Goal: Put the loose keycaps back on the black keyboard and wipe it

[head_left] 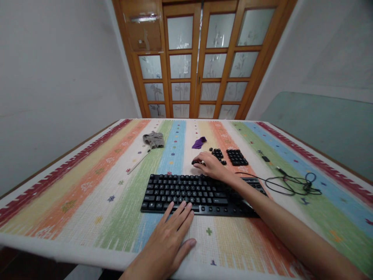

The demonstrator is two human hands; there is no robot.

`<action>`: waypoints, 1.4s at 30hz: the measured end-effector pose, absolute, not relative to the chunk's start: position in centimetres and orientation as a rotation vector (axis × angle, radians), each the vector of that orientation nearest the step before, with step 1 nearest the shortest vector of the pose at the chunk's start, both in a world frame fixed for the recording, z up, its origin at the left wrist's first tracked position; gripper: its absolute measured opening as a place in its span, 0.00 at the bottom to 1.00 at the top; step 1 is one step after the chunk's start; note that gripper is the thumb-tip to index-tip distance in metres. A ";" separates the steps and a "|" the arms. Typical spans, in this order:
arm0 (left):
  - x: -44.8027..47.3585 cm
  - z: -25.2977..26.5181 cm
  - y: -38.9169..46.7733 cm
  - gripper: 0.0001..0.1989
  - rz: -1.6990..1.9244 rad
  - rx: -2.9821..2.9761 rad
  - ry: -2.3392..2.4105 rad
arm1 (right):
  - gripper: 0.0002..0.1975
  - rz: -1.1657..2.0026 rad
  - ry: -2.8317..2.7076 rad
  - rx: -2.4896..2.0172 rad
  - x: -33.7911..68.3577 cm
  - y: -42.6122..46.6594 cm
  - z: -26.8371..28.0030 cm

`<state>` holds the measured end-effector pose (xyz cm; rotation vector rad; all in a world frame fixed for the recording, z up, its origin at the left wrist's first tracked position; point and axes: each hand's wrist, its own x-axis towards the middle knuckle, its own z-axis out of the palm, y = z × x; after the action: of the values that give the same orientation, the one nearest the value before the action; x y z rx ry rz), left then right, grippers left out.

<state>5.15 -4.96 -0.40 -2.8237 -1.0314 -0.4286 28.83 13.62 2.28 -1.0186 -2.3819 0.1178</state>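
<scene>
A black keyboard (180, 190) lies on the striped tablecloth in front of me. My left hand (171, 233) is open, its spread fingertips resting on the keyboard's front edge near the space bar. Beyond the back edge, my right hand (207, 163) has thumb and fingers closed around a small black keycap (194, 162), only part of which shows. My right forearm hides part of the keyboard's right side. Loose black keycaps (217, 153) stand just past that hand, with a tidy block of keycaps (236, 157) to their right.
A grey cloth (154, 139) lies at the back left beside a thin stick (138, 161) with a dark tip. Farther right are a purple cloth (199, 142), a coiled black cable (305, 188) and a small black piece (265, 158). Wooden glazed doors (199, 50) stand behind the table.
</scene>
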 end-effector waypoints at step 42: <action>9.0 -0.8 -1.4 0.13 -1.086 -2.729 -1.125 | 0.09 -0.266 -2.454 -0.927 28.6 -1.7 -0.2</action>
<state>8.96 -1.36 -0.77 -2.7291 -1.1251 -1.0859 28.64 -1.66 -0.22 -0.9267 -2.4545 -0.2661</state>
